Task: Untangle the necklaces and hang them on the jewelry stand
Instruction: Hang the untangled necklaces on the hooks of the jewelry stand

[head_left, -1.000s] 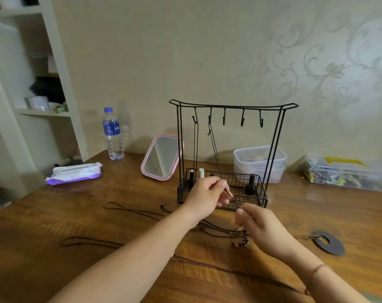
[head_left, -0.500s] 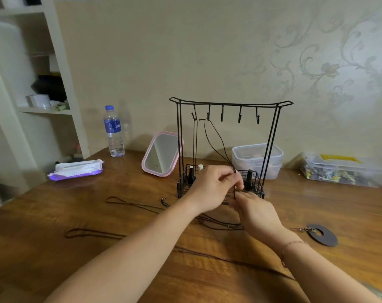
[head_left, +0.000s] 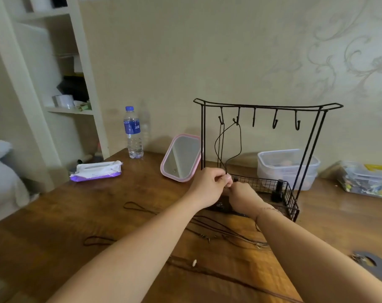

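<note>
Both hands have drifted left before the stand [head_left: 266, 106]. Limp, light cord [head_left: 240, 138] loops slack from the second hook; grip it near the ends. Left hand [head_left: 209, 185] pinches its lower end; right hand [head_left: 243, 196] curls there too, its hold hidden.

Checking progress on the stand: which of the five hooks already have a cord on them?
The two leftmost hooks: the first hook and the second hook each carry a dark cord. The other three are bare. Both hands pinch the second hook's cord low down.
</note>
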`<state>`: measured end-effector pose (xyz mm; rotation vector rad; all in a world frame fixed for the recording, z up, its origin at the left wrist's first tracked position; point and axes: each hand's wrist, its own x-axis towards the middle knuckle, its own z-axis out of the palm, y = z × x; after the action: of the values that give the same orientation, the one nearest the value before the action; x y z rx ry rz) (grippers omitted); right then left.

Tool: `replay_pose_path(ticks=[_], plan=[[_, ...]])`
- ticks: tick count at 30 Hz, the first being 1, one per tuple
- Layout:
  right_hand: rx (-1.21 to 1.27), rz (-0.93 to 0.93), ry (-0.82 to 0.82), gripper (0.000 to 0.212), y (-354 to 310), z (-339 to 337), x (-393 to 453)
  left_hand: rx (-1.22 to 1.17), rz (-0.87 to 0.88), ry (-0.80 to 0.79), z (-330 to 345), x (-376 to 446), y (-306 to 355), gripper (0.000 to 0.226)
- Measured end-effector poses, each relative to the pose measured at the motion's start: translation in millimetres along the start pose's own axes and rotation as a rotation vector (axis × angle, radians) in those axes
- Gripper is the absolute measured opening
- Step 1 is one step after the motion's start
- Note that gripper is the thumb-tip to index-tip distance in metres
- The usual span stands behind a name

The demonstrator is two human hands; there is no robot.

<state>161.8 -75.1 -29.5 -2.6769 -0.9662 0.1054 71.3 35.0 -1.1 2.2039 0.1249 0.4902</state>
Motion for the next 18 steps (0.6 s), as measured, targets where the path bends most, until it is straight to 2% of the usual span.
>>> replay_pose_path(ticks=[3,6,8,11,13,16,18], plan=[[0.085,-0.043,0.034,0.017,6,-4,-7,0.029,-0.043,-0.005,11,3,-18,0.026],[0.051,-0.064,0.08,0.027,14,-12,-19,0.114,0.003,0.022,24,2,-26,0.024],[0.0,-0.081,0.206,0.034,21,-16,-32,0.177,0.045,0.014,33,1,-25,0.022],[0.085,-0.207,0.455,0.021,31,-17,-60,0.236,0.097,0.038,39,-2,-26,0.02],[0.051,-0.27,0.386,0.014,33,-13,-79,0.269,0.14,0.056,40,-6,-30,0.028],[-0.027,-0.181,0.085,0.011,33,-1,-92,0.259,0.214,0.152,36,-26,-36,0.045],[0.027,-0.113,0.029,0.012,33,5,-92,0.273,0.302,0.224,29,-40,-44,0.045]])
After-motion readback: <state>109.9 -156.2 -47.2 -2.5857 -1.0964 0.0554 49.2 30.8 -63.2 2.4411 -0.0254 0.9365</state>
